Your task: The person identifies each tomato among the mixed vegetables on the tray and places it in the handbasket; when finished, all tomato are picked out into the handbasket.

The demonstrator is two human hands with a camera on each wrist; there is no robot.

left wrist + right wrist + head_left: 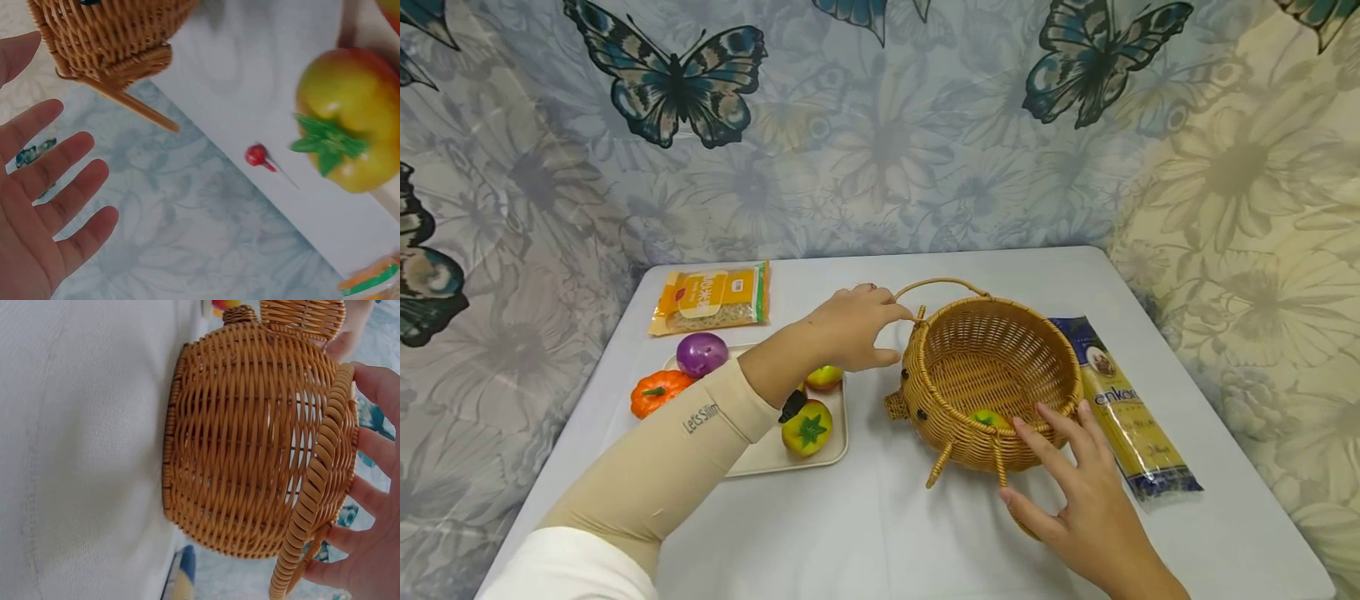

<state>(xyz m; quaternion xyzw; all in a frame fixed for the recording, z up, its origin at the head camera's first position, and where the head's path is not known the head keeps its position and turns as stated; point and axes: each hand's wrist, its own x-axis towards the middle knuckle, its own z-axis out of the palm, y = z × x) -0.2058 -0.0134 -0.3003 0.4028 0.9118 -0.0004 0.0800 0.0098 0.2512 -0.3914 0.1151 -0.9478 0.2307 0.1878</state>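
A wicker basket (1000,375) shaped like an animal stands on the table, with a yellow-green toy fruit (991,418) partly visible inside. My left hand (857,327) reaches to the basket's far left side, fingers extended near its ear; the left wrist view shows those fingers spread. My right hand (1090,500) has its fingers spread at the near right rim, fingertips at the weave. One carrying handle (315,481) hangs down on the near side, close to my right thumb. The other handle (943,282) lies out at the far side.
Left of the basket, a cream tray (842,454) bears toy produce, including a yellow-red persimmon (807,428). An orange pumpkin (658,392), purple onion (702,355) and grain bag (713,298) are nearby. A pasta packet (1131,408) lies right. A red lollipop (256,155) lies near the far edge.
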